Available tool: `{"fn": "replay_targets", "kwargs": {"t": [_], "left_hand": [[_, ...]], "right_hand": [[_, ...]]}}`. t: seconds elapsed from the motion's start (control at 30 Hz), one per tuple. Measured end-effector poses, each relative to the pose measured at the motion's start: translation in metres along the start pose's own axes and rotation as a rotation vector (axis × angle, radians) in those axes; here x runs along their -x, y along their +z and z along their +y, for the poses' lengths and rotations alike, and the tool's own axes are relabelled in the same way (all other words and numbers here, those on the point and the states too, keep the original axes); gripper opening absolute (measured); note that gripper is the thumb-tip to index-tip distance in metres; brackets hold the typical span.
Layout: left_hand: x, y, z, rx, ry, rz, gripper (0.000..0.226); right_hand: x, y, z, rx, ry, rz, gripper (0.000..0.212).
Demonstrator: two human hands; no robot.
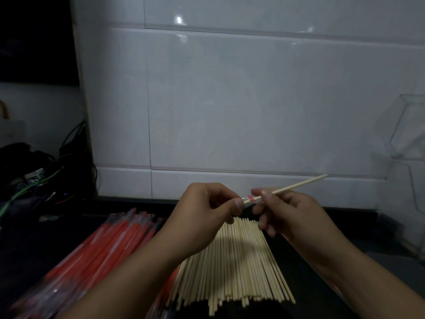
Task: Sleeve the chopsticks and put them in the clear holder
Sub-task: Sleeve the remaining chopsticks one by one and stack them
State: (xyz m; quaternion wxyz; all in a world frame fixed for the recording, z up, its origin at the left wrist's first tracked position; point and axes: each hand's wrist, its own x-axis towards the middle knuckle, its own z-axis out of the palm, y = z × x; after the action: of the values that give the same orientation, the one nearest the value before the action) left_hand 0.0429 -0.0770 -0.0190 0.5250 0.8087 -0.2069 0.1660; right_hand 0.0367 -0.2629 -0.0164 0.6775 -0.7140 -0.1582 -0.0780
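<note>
right hand (292, 215) pinches a pale wooden chopstick (296, 185) up in the air, tip aimed at the red-ended sleeve (249, 199) pinched in the left hand (207, 217); it looks just started into the sleeve, hard to tell. loose chopsticks (232, 263) lie fanned below, red sleeves (96, 256) piled on the left. clear holder (407, 134) at the right wall, contents not visible.

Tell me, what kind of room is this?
Probably a kitchen or restaurant back counter: glossy white wall tiles, a dark countertop, and heaps of bare chopsticks beside red sleeves.
</note>
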Motion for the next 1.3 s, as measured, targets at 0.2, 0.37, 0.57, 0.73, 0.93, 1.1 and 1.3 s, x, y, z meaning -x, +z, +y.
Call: {"fn": "replay_targets", "kwargs": {"t": [0.2, 0.37, 0.57, 0.73, 0.93, 1.1, 1.3], "left_hand": [[-0.001, -0.004, -0.001, 0.054, -0.037, 0.051, 0.009], [0.000, -0.003, -0.002, 0.014, -0.026, 0.049, 0.008], [0.000, -0.010, 0.005, 0.093, -0.035, 0.177, 0.009], [-0.004, -0.026, 0.020, 0.428, 0.032, 0.466, 0.015], [-0.010, -0.042, 0.018, 0.788, -0.161, 0.477, 0.029], [-0.012, -0.038, 0.016, 0.829, -0.216, 0.492, 0.024], [-0.008, -0.040, 0.020, 0.781, -0.152, 0.522, 0.037]], "right_hand": [[-0.006, -0.014, -0.006, -0.116, -0.218, 0.409, 0.058], [0.004, 0.001, -0.003, 0.256, -0.134, -0.111, 0.065], [-0.005, -0.018, 0.006, 0.597, -0.168, 0.090, 0.053], [-0.009, -0.034, 0.017, 1.175, 0.135, -0.222, 0.056], [-0.007, -0.020, 0.026, 1.266, 0.261, -0.426, 0.050], [-0.006, -0.014, 0.027, 1.327, 0.294, -0.437, 0.047], [-0.007, -0.006, 0.028, 1.394, 0.293, -0.417, 0.035]]}}
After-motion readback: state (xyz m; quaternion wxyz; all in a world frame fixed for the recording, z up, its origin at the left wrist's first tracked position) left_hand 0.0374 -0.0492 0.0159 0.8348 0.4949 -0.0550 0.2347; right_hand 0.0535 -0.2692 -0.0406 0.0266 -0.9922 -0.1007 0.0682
